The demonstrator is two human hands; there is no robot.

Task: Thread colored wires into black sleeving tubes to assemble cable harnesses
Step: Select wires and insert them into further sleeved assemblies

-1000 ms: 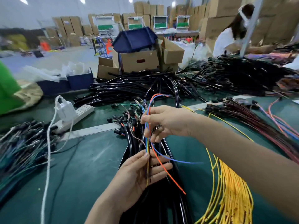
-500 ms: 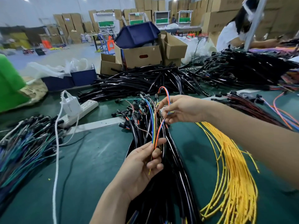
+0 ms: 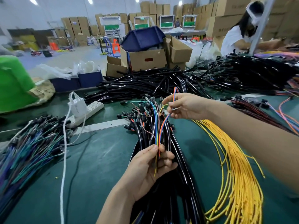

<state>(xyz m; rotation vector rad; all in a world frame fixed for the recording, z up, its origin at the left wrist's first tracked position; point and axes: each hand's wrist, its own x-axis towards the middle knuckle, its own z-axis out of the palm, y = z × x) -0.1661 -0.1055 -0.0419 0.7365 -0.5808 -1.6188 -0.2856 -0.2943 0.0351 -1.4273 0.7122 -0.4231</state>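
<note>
- The lower ends of the thin coloured wires (image 3: 159, 133) vanish between the thumb and fingers of the left hand (image 3: 145, 172) at the centre of the frame; whether they enter a tube cannot be told.
- The bundle of glossy black sleeving tubes (image 3: 178, 183) runs off the bottom edge.
- The sheaf of yellow wires (image 3: 239, 167) is cut off at lower right.
- The bright green rounded object (image 3: 14, 81) is cut by the left edge and cannot be identified.
- The print on the brown cardboard boxes (image 3: 226, 29) at the top is too small to read.
</note>
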